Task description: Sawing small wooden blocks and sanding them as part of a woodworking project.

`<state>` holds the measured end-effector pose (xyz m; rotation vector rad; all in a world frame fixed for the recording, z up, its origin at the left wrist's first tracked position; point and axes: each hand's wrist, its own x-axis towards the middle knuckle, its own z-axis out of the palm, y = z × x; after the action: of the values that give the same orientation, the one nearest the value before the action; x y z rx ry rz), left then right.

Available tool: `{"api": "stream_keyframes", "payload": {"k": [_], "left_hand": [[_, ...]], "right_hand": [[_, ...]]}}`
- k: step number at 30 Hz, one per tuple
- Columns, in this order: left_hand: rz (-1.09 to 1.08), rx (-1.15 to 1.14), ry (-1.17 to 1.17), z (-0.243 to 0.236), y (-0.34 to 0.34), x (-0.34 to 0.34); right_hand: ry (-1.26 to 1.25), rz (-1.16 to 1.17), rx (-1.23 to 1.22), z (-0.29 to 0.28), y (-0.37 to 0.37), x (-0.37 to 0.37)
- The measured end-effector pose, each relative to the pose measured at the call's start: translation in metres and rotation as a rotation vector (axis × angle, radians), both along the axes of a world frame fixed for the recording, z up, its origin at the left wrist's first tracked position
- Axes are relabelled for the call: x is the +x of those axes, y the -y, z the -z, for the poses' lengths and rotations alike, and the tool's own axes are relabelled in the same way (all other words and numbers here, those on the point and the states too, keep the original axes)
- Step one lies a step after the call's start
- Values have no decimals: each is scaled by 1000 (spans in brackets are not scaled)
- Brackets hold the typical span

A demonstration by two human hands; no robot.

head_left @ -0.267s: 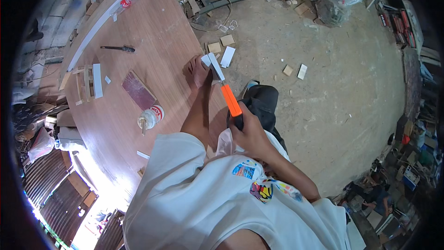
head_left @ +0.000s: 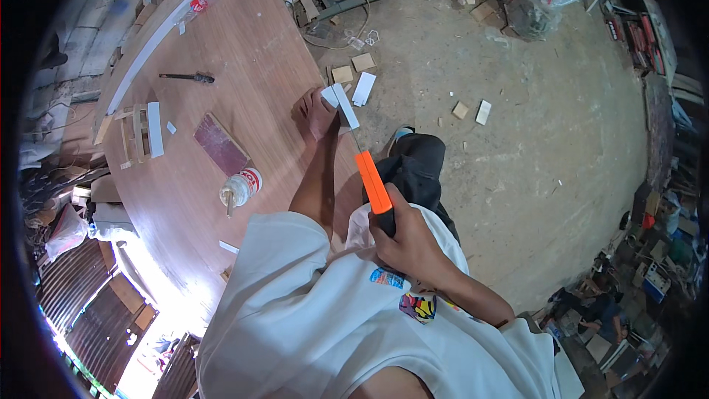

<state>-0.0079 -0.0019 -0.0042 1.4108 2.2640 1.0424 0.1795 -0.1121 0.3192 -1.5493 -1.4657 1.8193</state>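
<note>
At the table's right edge my left hand (head_left: 317, 114) grips a small white-faced board (head_left: 346, 107), holding it down so that part of it juts past the edge. My right hand (head_left: 408, 235) is wrapped round the black end of an orange-handled saw (head_left: 374, 182). The saw's thin blade points away from me and meets the white board; much of it is edge-on and hard to make out. My left fingertips are partly hidden by the hand itself.
On the wooden table (head_left: 251, 52) are a jar with a brush (head_left: 242, 186), a dark red block (head_left: 221, 142), a black tool (head_left: 187, 77), a small wooden frame (head_left: 140, 134) and a plastic bottle (head_left: 204, 3). Offcuts, including a white piece (head_left: 363, 89), lie on the floor (head_left: 546, 155).
My right hand has drawn the saw back toward my body, and more space shows between its handle and the white board. My left hand and the board stay in place.
</note>
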Motion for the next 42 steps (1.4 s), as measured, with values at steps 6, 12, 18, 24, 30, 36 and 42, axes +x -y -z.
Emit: {"api": "stream_keyframes", "payload": {"k": [6,12,18,24,30,36,42], "left_hand": [[5,-38,-101,2,0,0],[-25,-80,-11,8,-1,0],[-31,-96,-7,-6,3,4],[-11,-97,-1,-11,3,4],[-27,-65,-44,1,-2,1],[2,4,-38,6,5,3],[-10,-12,-56,-3,2,1]], "right_hand": [[-39,22,102,25,-6,-9],[-12,12,49,29,-8,-7],[13,-5,69,27,-4,-10],[-30,6,90,32,1,-7],[-36,-9,59,14,3,-1],[-12,59,209,25,-15,-10],[71,-31,-10,54,-8,-16]]}}
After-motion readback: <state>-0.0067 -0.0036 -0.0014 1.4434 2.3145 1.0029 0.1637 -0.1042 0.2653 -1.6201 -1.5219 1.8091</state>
